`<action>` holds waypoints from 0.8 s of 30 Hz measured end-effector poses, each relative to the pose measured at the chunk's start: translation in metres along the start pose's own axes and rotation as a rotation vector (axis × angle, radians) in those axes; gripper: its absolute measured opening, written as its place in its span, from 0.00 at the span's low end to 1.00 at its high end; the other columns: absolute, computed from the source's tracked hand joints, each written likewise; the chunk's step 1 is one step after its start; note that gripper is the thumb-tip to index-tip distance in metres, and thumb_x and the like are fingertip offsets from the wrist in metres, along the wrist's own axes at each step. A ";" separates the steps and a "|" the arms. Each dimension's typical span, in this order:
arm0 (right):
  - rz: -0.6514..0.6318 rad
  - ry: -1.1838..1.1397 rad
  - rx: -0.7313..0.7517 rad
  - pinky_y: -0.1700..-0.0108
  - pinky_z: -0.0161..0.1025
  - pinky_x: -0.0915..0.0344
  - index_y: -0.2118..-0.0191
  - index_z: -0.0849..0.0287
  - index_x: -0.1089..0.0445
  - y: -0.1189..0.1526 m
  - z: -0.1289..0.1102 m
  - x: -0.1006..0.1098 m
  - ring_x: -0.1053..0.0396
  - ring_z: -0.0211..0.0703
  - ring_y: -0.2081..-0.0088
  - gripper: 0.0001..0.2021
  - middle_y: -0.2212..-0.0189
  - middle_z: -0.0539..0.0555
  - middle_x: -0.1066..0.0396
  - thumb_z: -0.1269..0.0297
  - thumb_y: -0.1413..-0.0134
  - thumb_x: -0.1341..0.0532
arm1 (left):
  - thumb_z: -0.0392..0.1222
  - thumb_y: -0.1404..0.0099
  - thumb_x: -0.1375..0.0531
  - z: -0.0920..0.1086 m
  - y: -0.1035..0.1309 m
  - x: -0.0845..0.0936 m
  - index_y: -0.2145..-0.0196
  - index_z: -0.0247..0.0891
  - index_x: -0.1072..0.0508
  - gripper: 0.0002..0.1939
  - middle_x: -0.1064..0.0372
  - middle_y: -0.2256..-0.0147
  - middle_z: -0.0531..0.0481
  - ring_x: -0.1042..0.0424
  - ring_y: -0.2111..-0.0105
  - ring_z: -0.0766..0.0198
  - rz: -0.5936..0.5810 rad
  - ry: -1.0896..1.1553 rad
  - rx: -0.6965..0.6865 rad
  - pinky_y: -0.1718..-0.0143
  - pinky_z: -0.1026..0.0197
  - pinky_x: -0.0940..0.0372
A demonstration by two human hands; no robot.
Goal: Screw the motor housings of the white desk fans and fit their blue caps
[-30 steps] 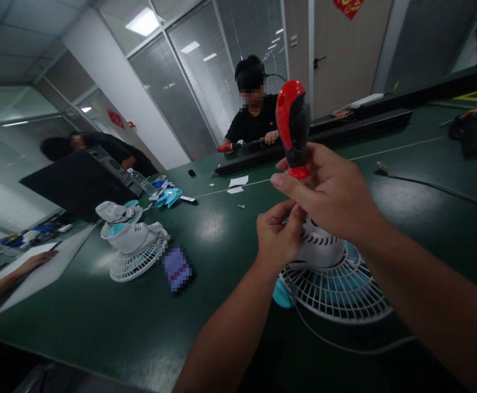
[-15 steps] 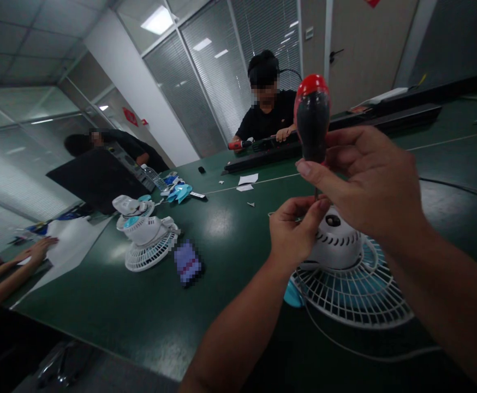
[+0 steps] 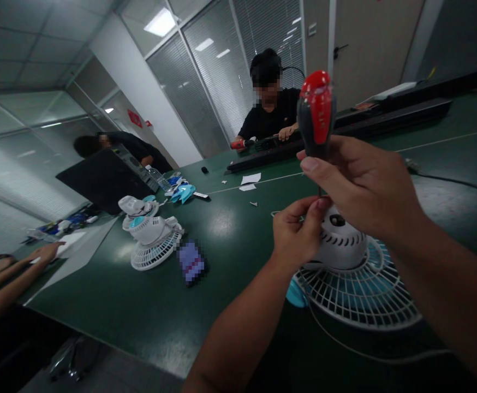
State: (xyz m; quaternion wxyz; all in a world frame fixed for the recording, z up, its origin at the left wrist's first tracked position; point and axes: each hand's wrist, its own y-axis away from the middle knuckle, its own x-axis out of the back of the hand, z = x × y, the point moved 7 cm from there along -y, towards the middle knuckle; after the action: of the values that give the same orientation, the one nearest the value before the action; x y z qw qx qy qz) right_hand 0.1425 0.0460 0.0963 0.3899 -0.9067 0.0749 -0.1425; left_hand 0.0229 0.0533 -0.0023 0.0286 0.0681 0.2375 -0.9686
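Note:
A red-and-black screwdriver stands nearly upright, handle on top, in my right hand, whose thumb and fingers are closed round the lower handle. My left hand pinches the lower end of its thin shaft between thumb and forefinger, and the tip is hidden there. Just below both hands is the white motor housing of an electric fan. The fan lies face down on its round grille, with light-blue blades showing through. A dark hole is open in the top of the housing.
On the green table are more white fans, a pixelated purple item, paper scraps and blue parts. A person works across the table by long black bars. Another person's hands are at left.
The screwdriver handle has turned, so a red panel now faces me where black showed before. Both hands keep their grip; the whole view has shifted slightly.

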 end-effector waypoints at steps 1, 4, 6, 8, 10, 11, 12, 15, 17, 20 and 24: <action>0.035 0.001 -0.008 0.63 0.44 0.25 0.50 0.56 0.22 0.000 0.001 0.002 0.22 0.45 0.64 0.18 0.61 0.53 0.20 0.54 0.42 0.35 | 0.57 0.37 0.32 0.000 0.000 0.000 0.63 0.39 0.16 0.18 0.19 0.69 0.49 0.25 0.71 0.67 0.011 0.015 0.008 0.64 0.62 0.30; 0.147 0.028 -0.008 0.64 0.45 0.24 0.50 0.59 0.22 -0.001 0.003 0.008 0.22 0.46 0.63 0.23 0.61 0.55 0.20 0.56 0.51 0.28 | 0.51 0.39 0.29 0.003 0.000 -0.001 0.66 0.39 0.16 0.12 0.18 0.68 0.48 0.22 0.68 0.66 0.029 0.073 0.028 0.61 0.62 0.29; 0.184 0.044 0.004 0.62 0.45 0.23 0.51 0.58 0.22 -0.001 0.003 0.010 0.21 0.47 0.62 0.24 0.59 0.55 0.20 0.57 0.54 0.25 | 0.48 0.40 0.28 0.004 0.000 -0.002 0.68 0.39 0.17 0.10 0.18 0.68 0.48 0.22 0.69 0.67 0.035 0.099 0.049 0.61 0.62 0.29; 0.213 0.054 0.012 0.62 0.43 0.22 0.53 0.57 0.21 0.000 0.002 0.012 0.21 0.45 0.63 0.22 0.60 0.54 0.20 0.57 0.55 0.24 | 0.46 0.41 0.28 0.003 0.000 -0.002 0.69 0.38 0.17 0.09 0.18 0.69 0.48 0.23 0.70 0.68 0.052 0.103 0.080 0.63 0.63 0.29; 0.244 0.059 0.023 0.62 0.42 0.22 0.55 0.56 0.21 0.002 0.000 0.014 0.21 0.43 0.64 0.18 0.62 0.52 0.19 0.59 0.54 0.24 | 0.46 0.41 0.27 0.000 0.001 -0.002 0.68 0.37 0.17 0.09 0.18 0.69 0.48 0.24 0.71 0.68 0.080 0.102 0.108 0.64 0.63 0.30; 0.247 0.059 0.030 0.62 0.41 0.21 0.56 0.55 0.21 0.002 -0.001 0.014 0.21 0.42 0.65 0.17 0.62 0.52 0.19 0.60 0.53 0.25 | 0.46 0.41 0.28 -0.002 0.001 -0.002 0.68 0.37 0.18 0.10 0.18 0.69 0.48 0.24 0.72 0.69 0.089 0.106 0.116 0.64 0.63 0.30; 0.241 0.063 0.038 0.61 0.41 0.21 0.55 0.55 0.21 0.003 -0.003 0.014 0.21 0.42 0.65 0.16 0.62 0.51 0.19 0.61 0.51 0.26 | 0.46 0.41 0.28 -0.003 0.001 -0.002 0.67 0.37 0.18 0.10 0.18 0.68 0.48 0.24 0.71 0.69 0.091 0.112 0.119 0.64 0.63 0.30; 0.207 0.092 0.051 0.62 0.39 0.21 0.56 0.55 0.20 0.002 -0.008 0.013 0.21 0.41 0.66 0.13 0.63 0.51 0.19 0.64 0.49 0.28 | 0.48 0.39 0.29 -0.005 0.002 -0.004 0.64 0.37 0.18 0.12 0.18 0.66 0.47 0.23 0.68 0.68 0.058 0.122 0.106 0.60 0.62 0.29; 0.199 0.098 0.062 0.63 0.37 0.22 0.57 0.57 0.19 0.002 -0.010 0.013 0.21 0.40 0.67 0.12 0.65 0.50 0.18 0.65 0.49 0.29 | 0.52 0.37 0.30 -0.004 0.002 -0.005 0.61 0.38 0.17 0.15 0.18 0.65 0.47 0.23 0.67 0.67 0.026 0.096 0.073 0.60 0.62 0.29; 0.173 0.088 0.081 0.62 0.35 0.23 0.55 0.59 0.18 0.002 -0.010 0.011 0.20 0.39 0.66 0.13 0.64 0.51 0.18 0.65 0.47 0.31 | 0.58 0.33 0.36 0.001 0.002 -0.005 0.61 0.39 0.17 0.19 0.18 0.64 0.46 0.22 0.65 0.65 -0.017 0.036 0.003 0.59 0.61 0.29; 0.152 0.099 0.105 0.60 0.36 0.25 0.53 0.60 0.18 0.003 -0.008 0.010 0.20 0.38 0.64 0.13 0.62 0.51 0.18 0.64 0.42 0.35 | 0.63 0.33 0.37 0.003 0.002 -0.003 0.60 0.39 0.17 0.23 0.17 0.63 0.45 0.22 0.65 0.64 -0.032 -0.001 -0.054 0.60 0.60 0.29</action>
State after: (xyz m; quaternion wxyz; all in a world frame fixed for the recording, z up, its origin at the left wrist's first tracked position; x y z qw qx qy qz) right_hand 0.1491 0.0359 0.1017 0.4424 -0.8686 0.1548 -0.1608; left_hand 0.0256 0.0503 0.0003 0.0150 0.0629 0.2647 -0.9622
